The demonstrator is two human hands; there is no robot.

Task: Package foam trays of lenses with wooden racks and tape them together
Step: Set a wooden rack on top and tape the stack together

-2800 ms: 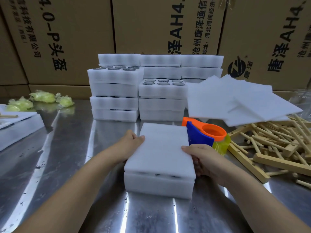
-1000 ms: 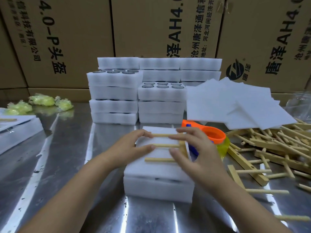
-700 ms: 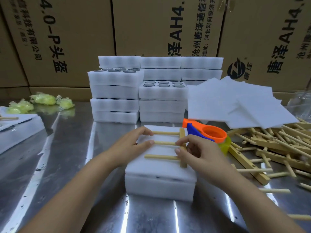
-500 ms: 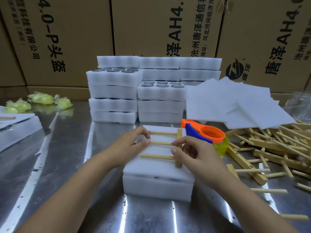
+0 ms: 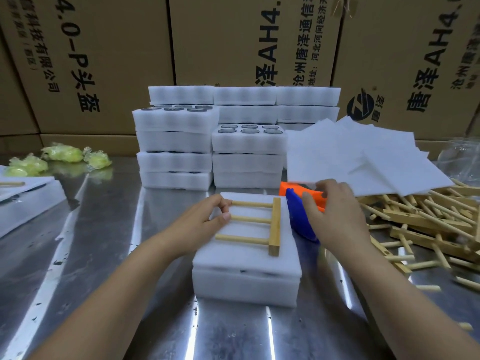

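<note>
A white foam tray stack capped by a foam sheet sits in front of me on the steel table. On top lies a wooden rack, three dowels pointing left from one bar. My left hand pinches the free ends of the two far dowels. My right hand is off the rack and closes over the orange and blue tape dispenser just right of the stack; part of the dispenser is hidden by the hand.
Stacks of foam lens trays stand behind. Loose foam sheets and a heap of wooden racks fill the right. Crumpled yellow-green wads of tape and a foam pack lie left. Cardboard boxes wall the back.
A wooden rack was set on the foam-covered stack and aligned with both hands. My right hand then left the rack and moved right onto the tape dispenser; my left hand stays on the dowels.
</note>
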